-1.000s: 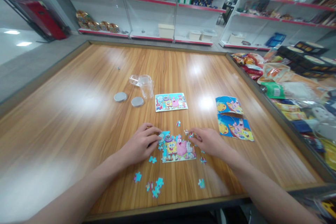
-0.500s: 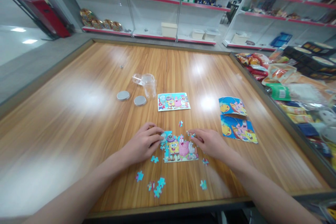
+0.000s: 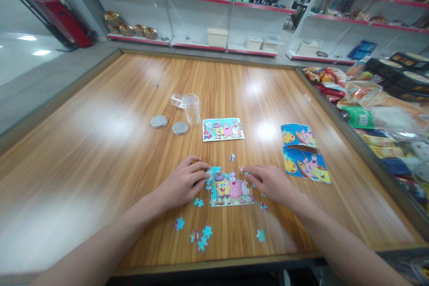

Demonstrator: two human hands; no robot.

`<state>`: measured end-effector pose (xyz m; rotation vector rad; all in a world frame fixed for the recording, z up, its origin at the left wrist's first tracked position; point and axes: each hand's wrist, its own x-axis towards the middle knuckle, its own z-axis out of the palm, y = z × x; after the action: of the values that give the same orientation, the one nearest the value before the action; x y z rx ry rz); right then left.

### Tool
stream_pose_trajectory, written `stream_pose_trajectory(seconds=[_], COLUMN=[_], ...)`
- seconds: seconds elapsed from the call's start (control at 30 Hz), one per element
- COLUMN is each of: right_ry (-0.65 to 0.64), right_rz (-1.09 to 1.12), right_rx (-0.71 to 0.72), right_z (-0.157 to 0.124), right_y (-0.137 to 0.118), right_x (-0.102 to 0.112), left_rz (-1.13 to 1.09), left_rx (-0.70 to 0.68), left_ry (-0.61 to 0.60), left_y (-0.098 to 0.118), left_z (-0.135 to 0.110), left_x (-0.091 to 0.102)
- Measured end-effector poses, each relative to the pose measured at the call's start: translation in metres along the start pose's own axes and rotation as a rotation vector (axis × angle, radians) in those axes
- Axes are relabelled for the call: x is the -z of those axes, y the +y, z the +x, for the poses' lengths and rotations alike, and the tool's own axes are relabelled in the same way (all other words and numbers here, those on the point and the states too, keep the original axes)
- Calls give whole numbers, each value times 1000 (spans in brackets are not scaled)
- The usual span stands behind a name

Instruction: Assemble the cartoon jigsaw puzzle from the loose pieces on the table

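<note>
A partly joined jigsaw puzzle (image 3: 231, 190) with cartoon figures lies flat in front of me. My left hand (image 3: 187, 178) rests at its upper left edge, fingers stretched out and slightly parted, fingertips touching the pieces there. On the other side, my right hand (image 3: 268, 181) has thumb and forefinger closed on a small puzzle piece (image 3: 241, 169), partly covered by the fingertips, just off the puzzle's upper right corner. One loose piece (image 3: 232, 157) lies above the puzzle. Several more, such as a blue piece (image 3: 180, 223) and a greenish piece (image 3: 260, 235), lie around and below it.
Behind the puzzle lies a picture card (image 3: 223, 129) with the same scene. Left of it are a clear plastic jar (image 3: 192, 109) and two round lids (image 3: 180, 128). A torn blue printed card (image 3: 304, 163) lies right. Packaged goods (image 3: 375, 118) line the table's right side.
My right fingertips have shifted a little at the piece they hold. The left hand stays at the puzzle's edge; the whole view has moved very slightly.
</note>
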<state>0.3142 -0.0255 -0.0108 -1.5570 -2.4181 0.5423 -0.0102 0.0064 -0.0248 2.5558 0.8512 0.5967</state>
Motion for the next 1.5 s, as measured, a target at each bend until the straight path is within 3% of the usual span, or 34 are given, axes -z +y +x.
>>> stream_pose_trajectory(seconds=[0.23,0.47,0.73,1.1,1.27,1.5], right_ry=[97,-68,-160,-167,-175,-174], right_rz=[-56,-59,-65,-73,-42,-20], right_rx=[-130,-128,-131,-130,-125,-103], right_z=[-1,-8,-5,-3,-3,-3], right_y=[21,39,30,22,19,22], right_x=[22,48,38,30,30,27], left_rz=[-4,-1,-1,-2,19,15], left_rx=[4,5,8,10,74,96], left_ry=[-3,-5,-6,-31,-37,-241], left_y=[1,-1,-1,-3,-4,-11], left_z=[0,-2,-2,-2,-3,-8], left_x=[1,-1,-2,-1,5,30])
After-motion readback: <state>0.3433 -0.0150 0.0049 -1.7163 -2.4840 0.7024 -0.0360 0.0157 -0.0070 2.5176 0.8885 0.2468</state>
